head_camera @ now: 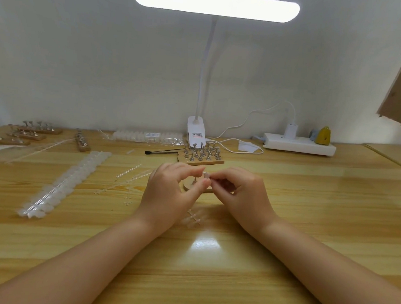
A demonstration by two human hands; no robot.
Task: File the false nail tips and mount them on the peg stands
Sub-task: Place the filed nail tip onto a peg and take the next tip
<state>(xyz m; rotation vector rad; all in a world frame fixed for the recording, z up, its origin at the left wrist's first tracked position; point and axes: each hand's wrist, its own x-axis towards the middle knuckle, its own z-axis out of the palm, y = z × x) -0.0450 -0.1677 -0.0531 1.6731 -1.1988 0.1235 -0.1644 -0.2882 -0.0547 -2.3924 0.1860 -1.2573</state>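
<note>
My left hand [169,192] and my right hand [241,195] meet at the table's middle, fingertips together on a small clear nail tip [206,175] above a metal peg. That peg stands on a wooden base [188,185], mostly hidden behind my fingers. Whether the tip sits on the peg or is held above it I cannot tell. A short sprue piece with clear tips [195,217] lies just in front of my hands. Behind them stands a wooden base with several bare metal pegs [200,154].
A long strip of clear nail tips [63,184] lies at the left, with empty sprue sticks [128,178] beside it. More wooden peg stands [31,132] sit at the far left. A bagged nail pack [147,136], black tool [160,152], lamp base [196,133] and power strip [299,145] line the back.
</note>
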